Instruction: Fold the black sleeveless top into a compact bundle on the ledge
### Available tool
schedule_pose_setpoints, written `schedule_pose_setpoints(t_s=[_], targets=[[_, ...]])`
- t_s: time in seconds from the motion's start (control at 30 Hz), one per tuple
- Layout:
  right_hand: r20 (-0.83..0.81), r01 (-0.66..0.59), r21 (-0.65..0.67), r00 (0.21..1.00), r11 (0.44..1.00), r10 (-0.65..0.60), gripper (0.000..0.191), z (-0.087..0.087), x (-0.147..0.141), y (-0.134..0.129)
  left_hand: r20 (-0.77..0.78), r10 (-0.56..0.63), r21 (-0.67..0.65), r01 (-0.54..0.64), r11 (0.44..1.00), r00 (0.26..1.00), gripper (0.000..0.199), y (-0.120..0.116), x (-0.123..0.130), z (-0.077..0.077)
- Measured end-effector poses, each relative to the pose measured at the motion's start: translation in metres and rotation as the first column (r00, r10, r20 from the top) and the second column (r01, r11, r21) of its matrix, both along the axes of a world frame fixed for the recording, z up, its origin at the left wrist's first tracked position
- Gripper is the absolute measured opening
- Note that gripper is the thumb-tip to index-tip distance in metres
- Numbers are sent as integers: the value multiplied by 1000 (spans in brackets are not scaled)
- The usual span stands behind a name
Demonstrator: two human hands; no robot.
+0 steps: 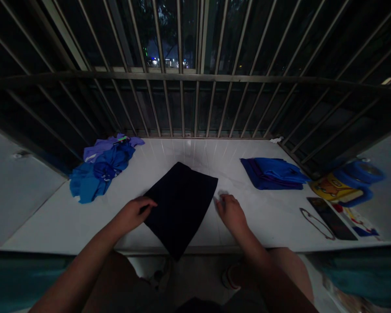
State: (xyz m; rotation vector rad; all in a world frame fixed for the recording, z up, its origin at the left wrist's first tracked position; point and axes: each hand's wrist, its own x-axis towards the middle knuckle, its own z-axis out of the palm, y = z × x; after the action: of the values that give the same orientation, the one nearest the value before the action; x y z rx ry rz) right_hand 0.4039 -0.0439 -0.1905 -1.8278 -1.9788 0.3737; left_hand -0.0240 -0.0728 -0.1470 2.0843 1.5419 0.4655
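Our left hand (133,215) curled on the dark folded cloth's (179,208) left edge, grip unclear | right hand (231,213) open, just beside its right edge | cloth mid-bench (189,152), lower corner over near edge | blue garments (101,169) at 10 o'clock | folded blue stack (273,174) at 2 o'clock | yellow cartoon packet (335,187) at 3 o'clock, print unreadable
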Motion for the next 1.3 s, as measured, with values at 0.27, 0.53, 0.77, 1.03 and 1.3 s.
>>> schedule_pose_setpoints(t_s=[0.27,0.53,0.77,1.03,1.3], targets=[[149,279,-118,954,953,-260,52,11,-31,102,-283,-27,85,53,995,959,43,169,117,13],[124,153,-46,981,987,-146,18,-6,-23,120,-363,-12,89,47,995,932,31,247,152,-28],[136,-55,44,990,998,49,18,-18,1,113,-285,-30,216,95,972,958,40,236,159,-59],[277,-369,83,901,926,334,19,-21,30,109,-244,-75,260,140,955,967,46,252,155,-61],[349,-392,76,872,917,344,35,-25,37,88,-235,-54,279,120,953,970,43,268,165,-54]])
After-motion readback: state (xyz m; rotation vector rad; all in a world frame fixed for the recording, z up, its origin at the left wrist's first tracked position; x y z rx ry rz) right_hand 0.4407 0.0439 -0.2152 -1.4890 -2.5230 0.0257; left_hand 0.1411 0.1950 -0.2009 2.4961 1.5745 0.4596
